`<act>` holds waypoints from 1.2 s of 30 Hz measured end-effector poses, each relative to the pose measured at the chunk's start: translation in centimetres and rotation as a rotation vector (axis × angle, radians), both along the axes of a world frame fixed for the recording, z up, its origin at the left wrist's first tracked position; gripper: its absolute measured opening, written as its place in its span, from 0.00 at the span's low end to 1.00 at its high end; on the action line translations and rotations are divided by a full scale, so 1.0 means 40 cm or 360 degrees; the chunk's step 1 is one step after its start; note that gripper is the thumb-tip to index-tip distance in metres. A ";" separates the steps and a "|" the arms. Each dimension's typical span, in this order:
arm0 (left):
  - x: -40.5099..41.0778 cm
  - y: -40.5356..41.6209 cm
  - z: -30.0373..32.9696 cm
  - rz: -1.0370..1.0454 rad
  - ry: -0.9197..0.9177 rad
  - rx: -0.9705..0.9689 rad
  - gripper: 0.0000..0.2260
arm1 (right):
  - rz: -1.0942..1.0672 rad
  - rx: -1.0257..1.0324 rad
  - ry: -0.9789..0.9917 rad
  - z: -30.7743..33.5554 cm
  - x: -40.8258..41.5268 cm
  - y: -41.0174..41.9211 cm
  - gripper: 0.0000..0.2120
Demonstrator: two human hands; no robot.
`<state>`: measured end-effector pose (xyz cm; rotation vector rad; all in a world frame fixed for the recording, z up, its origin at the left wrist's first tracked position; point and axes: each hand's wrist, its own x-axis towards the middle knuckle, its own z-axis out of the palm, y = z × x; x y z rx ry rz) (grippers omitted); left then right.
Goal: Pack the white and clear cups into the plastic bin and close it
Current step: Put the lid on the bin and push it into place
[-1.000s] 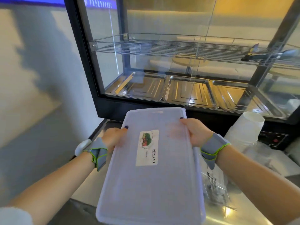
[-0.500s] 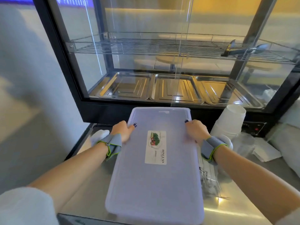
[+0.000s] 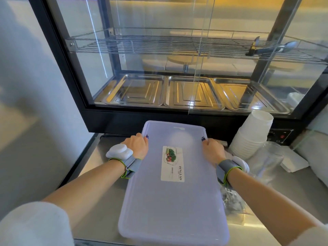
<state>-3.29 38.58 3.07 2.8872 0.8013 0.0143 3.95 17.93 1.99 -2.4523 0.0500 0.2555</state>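
The left hand (image 3: 138,146) gripped the left edge of the bin lid (image 3: 174,189), fingers curled over it. The lid lay flat on the steel counter (image 3: 96,206), below the glass case (image 3: 177,68). The right hand (image 3: 213,150) clasped its right edge. Stacked white cups (image 3: 252,135) and clear cups (image 3: 266,160) stood just beside, to the right.
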 end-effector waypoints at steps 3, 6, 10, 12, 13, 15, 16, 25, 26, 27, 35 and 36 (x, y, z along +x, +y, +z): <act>0.002 0.012 -0.011 -0.0040 0.0025 0.0078 0.19 | 0.0040 -0.0041 -0.0016 -0.010 0.014 0.003 0.22; 0.005 0.018 -0.012 -0.0012 0.0054 -0.0028 0.20 | 0.0065 -0.0105 -0.0077 -0.029 0.026 0.004 0.23; 0.008 0.016 -0.012 0.0079 0.0042 -0.0220 0.21 | 0.0092 -0.0113 -0.0093 -0.041 0.035 0.003 0.22; 0.010 0.018 -0.019 0.0124 0.0066 -0.0347 0.22 | 0.0099 -0.0108 -0.0097 -0.046 0.042 0.006 0.20; 0.011 0.020 -0.022 0.0146 0.0074 -0.0404 0.23 | 0.0102 -0.0086 -0.0086 -0.047 0.043 0.008 0.19; 0.011 0.027 -0.028 0.0170 0.0081 -0.0481 0.24 | 0.0108 -0.0019 -0.0057 -0.052 0.043 0.012 0.17; 0.011 0.028 -0.027 0.0173 0.0079 -0.0500 0.24 | 0.0110 0.0014 -0.0052 -0.053 0.043 0.013 0.16; 0.057 0.107 -0.017 0.0163 0.0113 -0.0762 0.28 | 0.0053 0.0032 0.0187 -0.025 0.114 0.006 0.21; 0.074 0.118 -0.017 0.0167 0.0075 -0.0834 0.29 | 0.0046 0.0041 0.0196 -0.016 0.132 0.010 0.24; 0.094 0.126 -0.016 0.0173 0.0037 -0.0904 0.29 | 0.0037 0.0052 0.0203 -0.010 0.150 0.015 0.24; 0.224 0.133 -0.042 0.0128 -0.0009 -0.1070 0.25 | -0.0031 0.0263 0.0191 -0.047 0.230 0.069 0.23; 0.230 0.135 -0.046 0.0119 -0.0034 -0.1068 0.23 | -0.0064 0.0295 0.0179 -0.052 0.232 0.072 0.24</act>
